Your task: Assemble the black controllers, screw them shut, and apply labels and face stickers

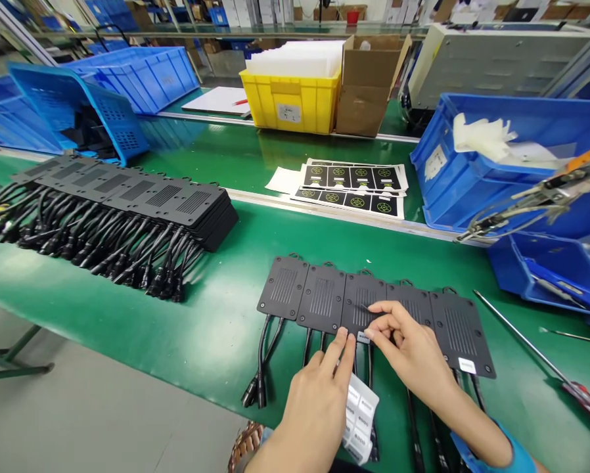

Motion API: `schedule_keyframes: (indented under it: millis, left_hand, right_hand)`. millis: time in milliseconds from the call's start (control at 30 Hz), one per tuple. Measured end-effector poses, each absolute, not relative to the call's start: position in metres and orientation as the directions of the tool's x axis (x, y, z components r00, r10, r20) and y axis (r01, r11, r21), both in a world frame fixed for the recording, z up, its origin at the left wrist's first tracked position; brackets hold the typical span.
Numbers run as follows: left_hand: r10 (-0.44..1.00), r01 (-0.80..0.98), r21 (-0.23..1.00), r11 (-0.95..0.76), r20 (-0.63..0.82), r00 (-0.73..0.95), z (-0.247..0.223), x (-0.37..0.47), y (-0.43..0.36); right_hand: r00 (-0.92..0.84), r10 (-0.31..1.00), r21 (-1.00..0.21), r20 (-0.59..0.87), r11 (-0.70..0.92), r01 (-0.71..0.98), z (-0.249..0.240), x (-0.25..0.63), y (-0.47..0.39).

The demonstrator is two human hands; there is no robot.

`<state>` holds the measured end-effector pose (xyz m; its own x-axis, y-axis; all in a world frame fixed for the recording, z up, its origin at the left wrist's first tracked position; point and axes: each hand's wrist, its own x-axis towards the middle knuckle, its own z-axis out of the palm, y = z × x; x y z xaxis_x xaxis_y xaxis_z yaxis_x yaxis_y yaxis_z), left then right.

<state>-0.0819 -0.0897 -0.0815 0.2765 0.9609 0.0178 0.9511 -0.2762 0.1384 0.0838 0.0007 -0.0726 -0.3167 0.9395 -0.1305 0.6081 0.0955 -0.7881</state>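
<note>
A row of black flat modules [320,299] with cables lies on the green bench. My right hand [413,351] pinches a small white label [363,337] at the lower edge of the middle module [361,292]. My left hand [319,401] has two fingertips resting beside that label, and a sheet of printed labels [360,420] hangs from under its palm; its thumb is hidden. Another white label [466,365] is stuck on the lower edge of the rightmost module [458,328]. Black cables [263,361] run from the modules toward me.
Stacked modules [177,200] with bundled cables sit at left. Printed sticker sheets [354,187] lie behind the row. At right are a long screwdriver [526,338], a small blue bin [546,276] and a large blue crate [512,138]. A yellow bin [290,98] stands at the back.
</note>
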Motion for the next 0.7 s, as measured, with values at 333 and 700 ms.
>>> schedule_keyframes:
  millis: [333, 700]
  left_hand:
    - [0.953, 0.945, 0.144, -0.292, 0.129, 0.275, -0.0775, -0.0797, -0.0879]
    - [0.949, 0.950, 0.102, -0.294, 0.147, 0.278, -0.0779, -0.0774, -0.0869]
  right_hand:
    - [-0.323, 0.940, -0.783, -0.111, 0.117, 0.611, -0.0737, 0.0832, 0.0008]
    - [-0.372, 0.928, -0.744, -0.027, 0.229, 0.628, -0.0727, 0.0846, 0.0010]
